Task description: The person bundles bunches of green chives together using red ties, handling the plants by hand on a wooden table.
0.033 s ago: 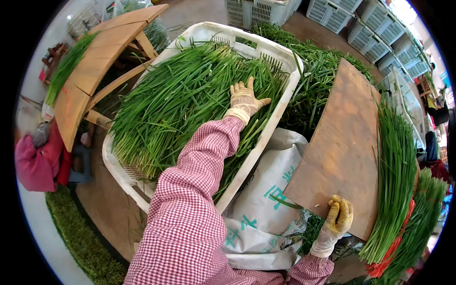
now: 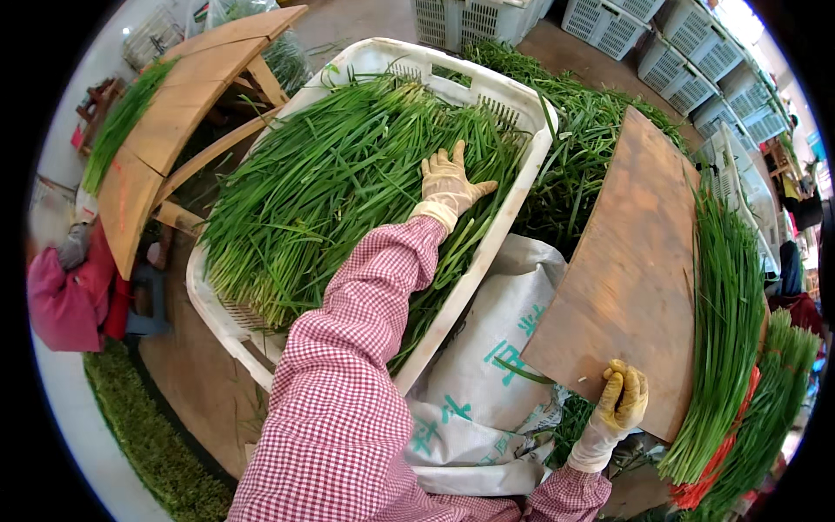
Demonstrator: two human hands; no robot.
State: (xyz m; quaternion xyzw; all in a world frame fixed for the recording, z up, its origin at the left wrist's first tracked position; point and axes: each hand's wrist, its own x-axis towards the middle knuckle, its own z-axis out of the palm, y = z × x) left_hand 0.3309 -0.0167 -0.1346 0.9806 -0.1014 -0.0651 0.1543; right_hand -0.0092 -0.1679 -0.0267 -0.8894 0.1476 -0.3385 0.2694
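Note:
A white plastic crate (image 2: pixel 513 209) stands in front of me, heaped with long green Chinese chives (image 2: pixel 313 191). My left hand (image 2: pixel 448 181), in a pale glove, lies spread on the chives near the crate's right side. At the lower right my right hand (image 2: pixel 622 400), in a yellow-stained glove, has its fingers curled at the near edge of a brown wooden board (image 2: pixel 622 296). Whether those fingers hold anything is hidden. A bunch of chives (image 2: pixel 722 331) lies along the board's right side, cut ends toward me.
A white woven sack (image 2: pixel 478 374) lies between crate and board. More loose chives (image 2: pixel 578 130) are heaped behind the board. Red ties (image 2: pixel 722 452) lie by another bunch at right. A wooden table (image 2: pixel 191 96) and a person in pink (image 2: pixel 74 287) are at left; crates (image 2: pixel 678 65) stack behind.

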